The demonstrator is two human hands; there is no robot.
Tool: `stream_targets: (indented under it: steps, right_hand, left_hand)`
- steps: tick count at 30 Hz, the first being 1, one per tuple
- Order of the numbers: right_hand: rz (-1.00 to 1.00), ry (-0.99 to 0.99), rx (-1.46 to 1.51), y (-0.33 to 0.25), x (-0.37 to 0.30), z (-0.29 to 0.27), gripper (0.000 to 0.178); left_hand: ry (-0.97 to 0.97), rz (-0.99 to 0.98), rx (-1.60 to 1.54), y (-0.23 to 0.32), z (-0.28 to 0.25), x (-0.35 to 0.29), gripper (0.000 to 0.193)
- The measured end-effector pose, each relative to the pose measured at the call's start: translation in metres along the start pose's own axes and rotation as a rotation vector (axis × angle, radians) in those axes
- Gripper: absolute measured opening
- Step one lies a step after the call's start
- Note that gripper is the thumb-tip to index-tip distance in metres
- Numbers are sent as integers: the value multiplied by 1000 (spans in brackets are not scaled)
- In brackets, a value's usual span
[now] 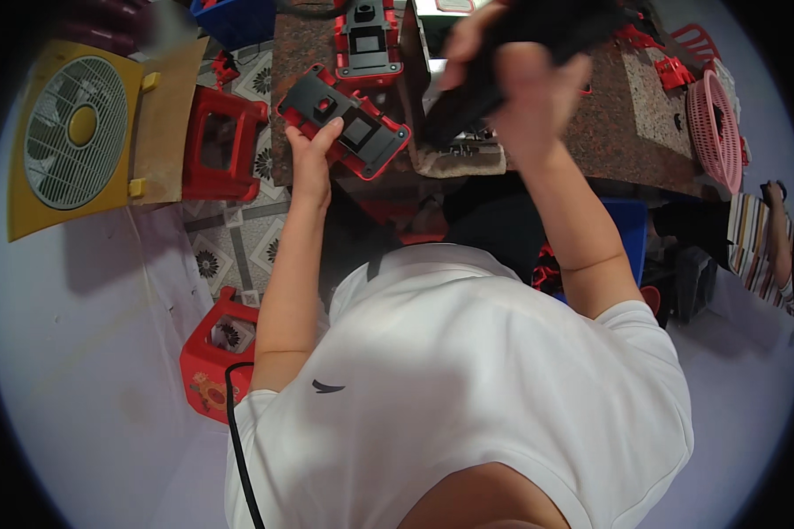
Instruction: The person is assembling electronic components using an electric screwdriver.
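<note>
Fingers of L hand (310, 163) grip near edge of red/blk casing (359, 130), thumb on top, at L side of tabletop (604, 145), just beside similar unit (367, 44). R hand (538, 101), blurred, is at dk obj (556, 26); can't tell if fingers close on it.

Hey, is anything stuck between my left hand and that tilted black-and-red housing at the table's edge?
Nothing visible. The left hand touches the black-and-red housing directly, thumb over its top face at the near edge; what lies underneath is hidden.
</note>
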State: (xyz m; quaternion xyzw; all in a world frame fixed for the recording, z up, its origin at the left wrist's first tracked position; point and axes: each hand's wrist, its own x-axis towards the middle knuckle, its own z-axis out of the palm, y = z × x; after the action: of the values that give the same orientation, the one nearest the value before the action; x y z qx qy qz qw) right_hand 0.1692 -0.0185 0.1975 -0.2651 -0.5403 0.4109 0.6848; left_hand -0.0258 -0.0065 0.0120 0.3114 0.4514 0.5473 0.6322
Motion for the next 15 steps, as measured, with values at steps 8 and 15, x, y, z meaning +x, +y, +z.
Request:
stream_targets:
  steps: [8, 15]
  right_hand:
    - [-313, -164, -222, 9, -23, -58, 40]
    - [13, -46, -172, 11, -8, -57, 33]
  left_hand:
    - [-25, -44, -10, 4, 3, -4, 60]
    - [-2, -88, -41, 5, 3, -3, 61]
